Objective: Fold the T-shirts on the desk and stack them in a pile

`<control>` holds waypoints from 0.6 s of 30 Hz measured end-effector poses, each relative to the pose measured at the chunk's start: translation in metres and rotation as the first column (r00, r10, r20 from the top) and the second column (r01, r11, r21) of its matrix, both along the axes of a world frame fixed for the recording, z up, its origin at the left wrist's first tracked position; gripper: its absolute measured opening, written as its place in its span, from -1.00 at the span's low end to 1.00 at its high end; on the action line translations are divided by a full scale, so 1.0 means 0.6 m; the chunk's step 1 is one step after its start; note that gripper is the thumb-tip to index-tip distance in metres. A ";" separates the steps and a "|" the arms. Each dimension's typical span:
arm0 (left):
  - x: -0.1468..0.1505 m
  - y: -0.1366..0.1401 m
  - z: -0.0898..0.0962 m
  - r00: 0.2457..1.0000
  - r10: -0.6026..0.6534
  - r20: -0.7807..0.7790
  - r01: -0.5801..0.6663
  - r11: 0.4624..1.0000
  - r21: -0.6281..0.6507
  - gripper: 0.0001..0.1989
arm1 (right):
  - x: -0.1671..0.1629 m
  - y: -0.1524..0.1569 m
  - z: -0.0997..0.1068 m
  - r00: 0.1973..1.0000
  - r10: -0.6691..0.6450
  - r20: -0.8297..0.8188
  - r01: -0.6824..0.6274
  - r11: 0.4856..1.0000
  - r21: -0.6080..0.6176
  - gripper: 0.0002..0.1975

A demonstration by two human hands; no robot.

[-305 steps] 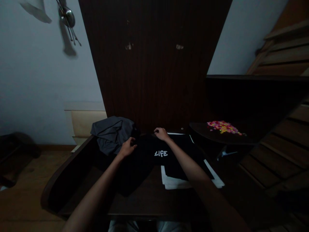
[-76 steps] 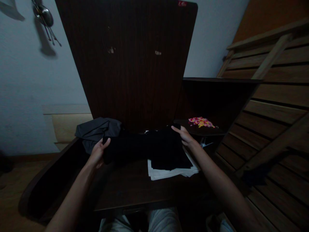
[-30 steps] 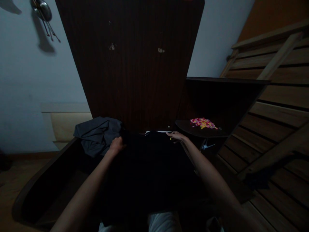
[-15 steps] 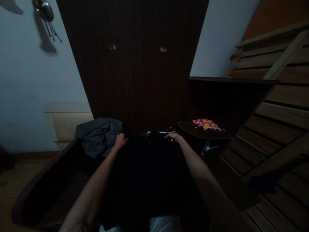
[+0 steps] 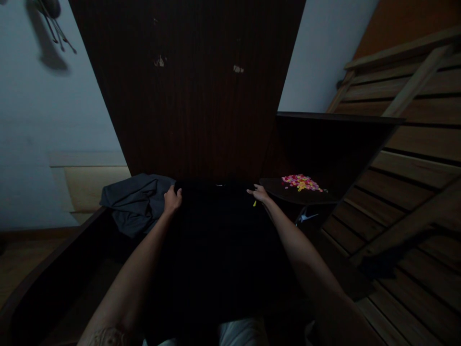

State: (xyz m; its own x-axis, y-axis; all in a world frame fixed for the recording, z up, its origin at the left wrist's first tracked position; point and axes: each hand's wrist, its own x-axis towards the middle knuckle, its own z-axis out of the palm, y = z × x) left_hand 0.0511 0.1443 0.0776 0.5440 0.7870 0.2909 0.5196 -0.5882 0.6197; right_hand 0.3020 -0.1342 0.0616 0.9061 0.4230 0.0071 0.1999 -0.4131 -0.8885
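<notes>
The background is formed by a pale wall (image 5: pixel 65 115), in front of which a tall dark wooden panel (image 5: pixel 187 105) is seen upright, marked by two light scuffs. At the right, a slatted wooden structure (image 5: pixel 406 144) is seen at a slant. Most of the near centre is covered by a black cloth (image 5: pixel 219 250), spread out between the two forearms and reaching from the foot of the panel down to the person's pale-clad legs (image 5: pixel 243 332); its folds and side edges are lost in the dim light. To the left of it, a grey cloth (image 5: pixel 139 204) is heaped, its right side almost met by the left hand. Beyond the right hand, a dark rounded shelf (image 5: pixel 277 190) is seen.

The left hand (image 5: pixel 173 198) is placed at the black cloth's upper left, with the fingers partly bent and the thumb raised; whether cloth is pinched there cannot be told. The right hand (image 5: pixel 258 193) is placed at the upper right, fingers stretched inward over the cloth; its hold cannot be told either.

On the shelf, small pink, red and yellow pieces (image 5: pixel 301 182) are piled. Beneath it, a pale bluish object (image 5: pixel 308 217) is partly shown. Just below the right hand, a tiny yellow item (image 5: pixel 255 203) is seen.
</notes>
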 end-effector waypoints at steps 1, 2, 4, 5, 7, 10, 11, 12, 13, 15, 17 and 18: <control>0.002 0.000 -0.001 1.000 -0.004 -0.009 0.004 1.000 -0.006 -0.59 | -0.001 0.002 -0.003 1.000 -0.016 0.014 0.016 1.000 -0.016 -0.75; 0.004 0.000 -0.002 1.000 -0.009 -0.014 0.009 1.000 -0.007 -0.59 | -0.003 0.004 -0.005 0.999 -0.030 0.028 0.031 0.999 -0.034 -0.78; 0.006 0.000 -0.005 1.000 -0.017 -0.015 0.017 1.000 -0.008 -0.59 | -0.008 0.009 -0.010 0.996 -0.060 0.059 0.065 0.995 -0.071 -0.81; 0.006 -0.001 -0.007 1.000 -0.020 -0.014 0.020 1.000 -0.009 -0.60 | -0.010 0.012 -0.011 0.995 -0.074 0.073 0.080 0.993 -0.084 -0.82; 0.007 -0.001 -0.009 1.000 -0.022 -0.005 0.022 1.000 -0.013 -0.60 | -0.014 0.016 -0.010 0.989 -0.089 0.117 0.101 0.989 -0.105 -0.81; 0.006 -0.001 -0.011 1.000 -0.026 0.015 0.026 0.999 -0.022 -0.62 | -0.018 0.022 -0.006 0.977 -0.070 0.201 0.098 0.986 -0.133 -0.83; 0.006 0.000 -0.012 0.999 -0.031 0.022 0.031 0.999 -0.027 -0.63 | -0.019 0.023 -0.004 0.974 -0.057 0.220 0.091 0.985 -0.146 -0.84; 0.005 0.000 -0.012 0.999 -0.038 0.029 0.039 0.999 -0.034 -0.65 | -0.020 0.025 -0.003 0.972 -0.046 0.229 0.084 0.984 -0.157 -0.86; 0.005 0.001 -0.011 0.998 -0.046 0.037 0.048 0.998 -0.043 -0.66 | -0.020 0.026 -0.002 0.973 -0.039 0.229 0.079 0.983 -0.167 -0.87; 0.006 0.002 -0.010 0.996 -0.066 0.053 0.069 0.996 -0.062 -0.69 | -0.020 0.029 0.002 0.974 -0.032 0.226 0.074 0.981 -0.181 -0.86; 0.008 0.004 -0.006 0.993 -0.092 0.072 0.098 0.992 -0.081 -0.72 | -0.018 0.031 0.009 0.973 -0.025 0.230 0.066 0.983 -0.174 -0.84; 0.010 0.005 -0.004 0.991 -0.108 0.083 0.116 0.989 -0.089 -0.72 | -0.017 0.032 0.015 0.974 -0.012 0.227 0.047 0.988 -0.150 -0.83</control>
